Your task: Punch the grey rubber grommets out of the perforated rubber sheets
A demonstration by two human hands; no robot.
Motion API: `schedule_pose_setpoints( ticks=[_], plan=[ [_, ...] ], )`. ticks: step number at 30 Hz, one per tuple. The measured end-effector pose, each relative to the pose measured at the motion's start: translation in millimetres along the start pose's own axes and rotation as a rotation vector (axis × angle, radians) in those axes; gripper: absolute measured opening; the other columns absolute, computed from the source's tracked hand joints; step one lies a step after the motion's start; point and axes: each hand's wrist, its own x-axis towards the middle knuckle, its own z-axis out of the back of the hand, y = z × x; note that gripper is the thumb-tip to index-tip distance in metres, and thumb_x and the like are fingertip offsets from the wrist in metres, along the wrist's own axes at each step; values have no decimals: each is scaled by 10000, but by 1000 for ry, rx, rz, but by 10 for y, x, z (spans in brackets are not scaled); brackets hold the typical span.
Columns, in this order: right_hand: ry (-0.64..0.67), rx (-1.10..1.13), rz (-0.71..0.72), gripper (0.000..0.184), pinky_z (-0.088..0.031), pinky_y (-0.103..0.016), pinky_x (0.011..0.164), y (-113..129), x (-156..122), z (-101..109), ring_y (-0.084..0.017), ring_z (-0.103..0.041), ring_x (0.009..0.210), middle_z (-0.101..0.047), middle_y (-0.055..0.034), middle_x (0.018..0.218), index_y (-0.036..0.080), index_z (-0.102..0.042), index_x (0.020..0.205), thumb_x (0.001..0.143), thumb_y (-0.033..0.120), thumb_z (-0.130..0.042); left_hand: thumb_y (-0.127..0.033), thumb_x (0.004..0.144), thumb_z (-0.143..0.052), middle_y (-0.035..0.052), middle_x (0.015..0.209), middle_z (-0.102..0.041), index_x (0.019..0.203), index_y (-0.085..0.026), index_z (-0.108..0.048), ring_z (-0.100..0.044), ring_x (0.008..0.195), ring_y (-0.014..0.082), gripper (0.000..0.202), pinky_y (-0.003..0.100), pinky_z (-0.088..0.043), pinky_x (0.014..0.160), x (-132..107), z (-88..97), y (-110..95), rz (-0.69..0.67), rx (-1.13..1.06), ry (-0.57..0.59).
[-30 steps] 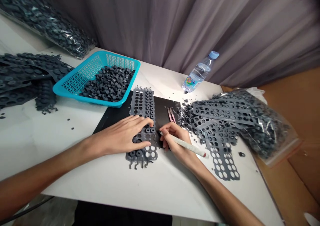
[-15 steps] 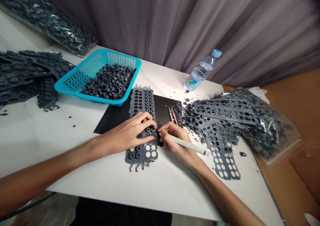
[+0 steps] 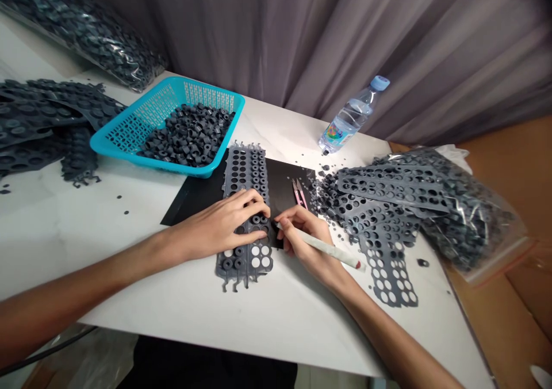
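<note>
My left hand [image 3: 235, 219] lies across a dark grey moulded rubber sheet [image 3: 245, 170], its thumb and forefinger apart and resting on it. Rows of round holes and small ring-shaped parts fill the sheet. My right hand [image 3: 306, 234] is closed around a whitish pen-like tool [image 3: 330, 251] with a reddish rear end. The tool's dark tip points at the sheet's right edge, a small gap away. Under the sheet lies a black mat [image 3: 194, 196]. Pink-handled thread snips [image 3: 298, 195] rest on the mat beyond my right hand.
A turquoise basket [image 3: 239, 122] holds many small dark rings. Several punched sheets [image 3: 390, 191] lie against a clear plastic bag [image 3: 483, 234] on the right, among scattered bits. A water bottle [image 3: 351, 119] stands near the curtain [image 3: 241, 33]. More sheets [image 3: 47, 119] are heaped left.
My right hand has shifted slightly rightward with the tool, widening the gap to the sheet. My left hand stays on the sheet. The view has moved a little.
</note>
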Motion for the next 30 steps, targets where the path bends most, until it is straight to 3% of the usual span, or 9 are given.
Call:
schedule_pose_setpoints(
  ticks=[18, 23, 30],
  plan=[
    [43, -84, 8, 150, -405, -237, 521, 55, 22, 10, -135, -571, 585, -674, 1, 757, 212, -678, 952, 1025, 311, -593, -415, 1103, -542, 96, 1300, -567, 1313, -233, -602, -632, 1194, 275, 285, 430, -530, 1017, 1, 15, 18, -62, 95, 43],
    [51, -90, 26, 177, -393, -236, 526, 103, 19, 3, -130, -544, 578, -624, 19, 710, 208, -664, 943, 1032, 343, -593, -379, 1132, -483, 93, 1255, -602, 1254, -219, -627, -654, 1150, 266, 247, 423, -521, 995, 25, -22, 34, -87, 162, 2],
    [75, -142, 54, 188, -353, -240, 523, 90, 33, 11, -123, -482, 564, -590, 32, 690, 206, -670, 947, 1038, 341, -576, -292, 1155, -435, 79, 1183, -640, 1133, -189, -635, -648, 1124, 238, 226, 402, -496, 1012, 54, -72, 12, -80, 76, -35]
  ],
)
